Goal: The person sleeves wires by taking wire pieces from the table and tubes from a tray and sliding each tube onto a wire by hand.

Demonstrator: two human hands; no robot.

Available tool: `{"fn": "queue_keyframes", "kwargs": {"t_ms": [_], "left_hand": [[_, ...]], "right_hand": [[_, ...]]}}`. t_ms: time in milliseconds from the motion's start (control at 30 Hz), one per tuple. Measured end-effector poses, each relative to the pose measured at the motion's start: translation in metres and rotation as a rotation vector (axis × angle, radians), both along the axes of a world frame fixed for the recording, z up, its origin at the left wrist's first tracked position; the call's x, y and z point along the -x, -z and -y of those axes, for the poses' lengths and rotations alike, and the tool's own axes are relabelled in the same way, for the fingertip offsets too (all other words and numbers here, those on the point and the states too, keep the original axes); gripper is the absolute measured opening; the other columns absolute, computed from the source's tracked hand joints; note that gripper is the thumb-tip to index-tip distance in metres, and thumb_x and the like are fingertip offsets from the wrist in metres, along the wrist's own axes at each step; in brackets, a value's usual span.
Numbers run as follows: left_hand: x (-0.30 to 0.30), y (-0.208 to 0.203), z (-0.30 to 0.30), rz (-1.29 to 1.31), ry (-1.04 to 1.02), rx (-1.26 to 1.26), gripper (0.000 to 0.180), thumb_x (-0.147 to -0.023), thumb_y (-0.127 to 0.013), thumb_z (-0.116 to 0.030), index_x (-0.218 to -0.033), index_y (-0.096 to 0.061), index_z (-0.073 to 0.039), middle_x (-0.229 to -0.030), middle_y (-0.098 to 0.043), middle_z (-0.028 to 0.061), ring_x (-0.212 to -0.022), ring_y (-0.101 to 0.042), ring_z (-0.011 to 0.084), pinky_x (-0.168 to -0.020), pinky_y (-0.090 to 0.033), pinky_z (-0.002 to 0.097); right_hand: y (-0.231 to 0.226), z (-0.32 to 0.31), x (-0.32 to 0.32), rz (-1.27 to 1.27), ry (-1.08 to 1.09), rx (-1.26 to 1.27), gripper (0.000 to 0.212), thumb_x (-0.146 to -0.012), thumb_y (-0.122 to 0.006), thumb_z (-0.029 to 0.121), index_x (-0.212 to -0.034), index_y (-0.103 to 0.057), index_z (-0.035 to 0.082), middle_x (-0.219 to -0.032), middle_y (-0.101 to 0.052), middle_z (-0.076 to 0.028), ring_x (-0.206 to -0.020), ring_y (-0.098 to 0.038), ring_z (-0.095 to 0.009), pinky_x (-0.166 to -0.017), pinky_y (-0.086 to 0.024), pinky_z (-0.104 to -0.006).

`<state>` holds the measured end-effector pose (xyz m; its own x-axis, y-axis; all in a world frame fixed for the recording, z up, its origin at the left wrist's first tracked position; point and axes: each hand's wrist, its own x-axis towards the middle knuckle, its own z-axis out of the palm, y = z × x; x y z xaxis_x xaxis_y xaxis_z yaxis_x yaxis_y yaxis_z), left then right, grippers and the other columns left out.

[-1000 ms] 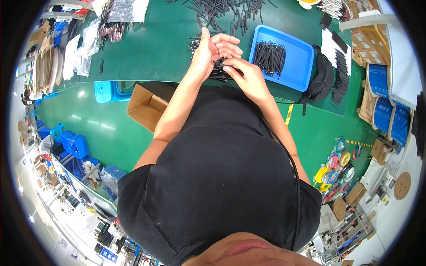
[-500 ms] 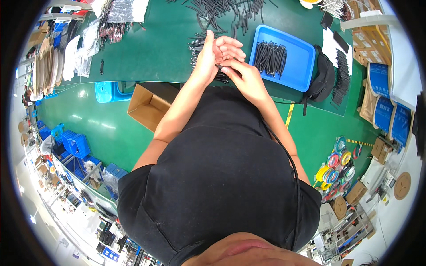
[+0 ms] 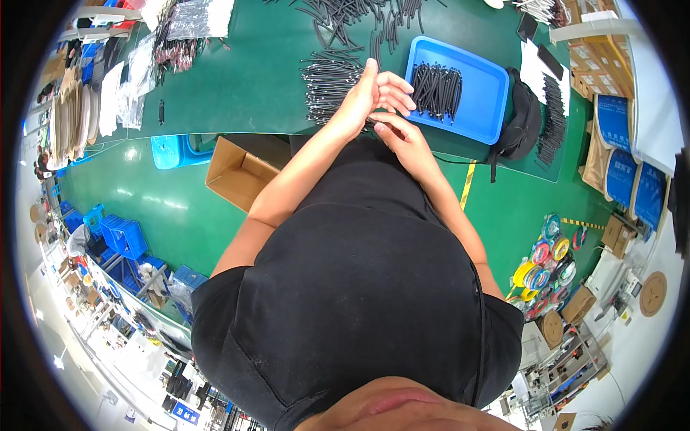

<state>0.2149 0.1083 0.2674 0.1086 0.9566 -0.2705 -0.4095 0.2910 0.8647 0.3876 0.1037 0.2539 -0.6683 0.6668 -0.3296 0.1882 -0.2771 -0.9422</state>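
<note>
Working beside the tubes [image 3: 327, 82]

The left hand [image 3: 368, 98] is half open, nothing showing in its fingers; whether the right hand [image 3: 405, 141], thumb near fingertips, grips anything, I cannot tell. The tubes lie just left of the left hand, the nearer one, running sideways toward it.

White print on blue shows well off either side of the left hand [image 3: 366, 100] and right hand [image 3: 408, 147].
Far to the right of the right hand, stacked blue-and-brown packages [image 3: 621, 176] carry white lettering across their blue faces, bent by the lens. Far to the lower left of both hands, a rectangular blue sign [image 3: 186, 411] bears a row of white characters. Above the packages, up and right of the hands, cardboard cartons [image 3: 611, 65] have pale markings too small to read.
</note>
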Motion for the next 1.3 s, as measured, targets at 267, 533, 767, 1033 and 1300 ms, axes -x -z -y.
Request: {"fn": "queue_keyframes", "kwargs": {"t_ms": [267,533,767,1033,1300], "left_hand": [[-0.005,0.000,-0.001,-0.040,0.014,0.012,0.090,-0.104,-0.008,-0.070,-0.109,-0.067,-0.002,-0.094,-0.074,0.0136,-0.082,-0.069,0.0190,-0.078,-0.052,0.0303],[-0.003,0.004,-0.001,-0.022,0.014,0.023,0.090,-0.104,-0.008,-0.070,-0.109,-0.067,-0.002,-0.094,-0.074,0.0141,-0.080,-0.068,0.0179,-0.074,-0.052,0.0284],[0.012,0.009,-0.002,-0.032,-0.088,0.031,0.087,-0.106,-0.009,-0.067,-0.114,-0.066,-0.002,-0.102,-0.074,0.0126,-0.093,-0.068,0.0213,-0.087,-0.049,0.0340],[0.085,0.126,0.009,-1.149,-0.262,0.036,0.037,-0.105,-0.052,-0.033,-0.113,-0.070,-0.002,-0.113,-0.072,0.0148,-0.112,-0.066,0.0318,-0.096,-0.050,0.0406],[0.085,0.174,0.027,-1.459,0.006,-0.232,0.037,-0.094,-0.066,-0.014,-0.130,-0.062,-0.007,-0.131,-0.061,0.0140,-0.122,-0.058,0.0351,-0.103,-0.048,0.0438]], "right_hand": [[-0.002,0.001,-0.002,0.003,0.015,0.022,0.031,-0.104,-0.064,0.022,-0.129,-0.069,0.006,-0.108,-0.071,-0.002,-0.096,-0.058,-0.009,-0.088,-0.047,-0.0264],[-0.002,0.000,-0.003,0.020,0.004,0.064,0.030,-0.104,-0.063,0.021,-0.129,-0.069,0.005,-0.104,-0.069,0.001,-0.087,-0.054,-0.007,-0.082,-0.047,-0.0259],[0.005,-0.008,-0.002,-0.039,0.067,0.098,0.029,-0.105,-0.060,0.023,-0.128,-0.069,0.007,-0.089,-0.060,0.005,-0.076,-0.047,-0.005,-0.069,-0.041,-0.0220],[0.142,-0.114,-0.047,0.410,0.553,-0.277,0.043,-0.103,-0.055,0.022,-0.139,-0.056,-0.001,-0.117,-0.063,-0.015,-0.101,-0.060,-0.024,-0.091,-0.048,-0.0362],[0.164,-0.123,0.051,0.402,0.142,-0.784,0.036,-0.092,-0.060,0.009,-0.125,-0.061,-0.005,-0.126,-0.060,-0.027,-0.120,-0.056,-0.044,-0.107,-0.044,-0.0490]]}}
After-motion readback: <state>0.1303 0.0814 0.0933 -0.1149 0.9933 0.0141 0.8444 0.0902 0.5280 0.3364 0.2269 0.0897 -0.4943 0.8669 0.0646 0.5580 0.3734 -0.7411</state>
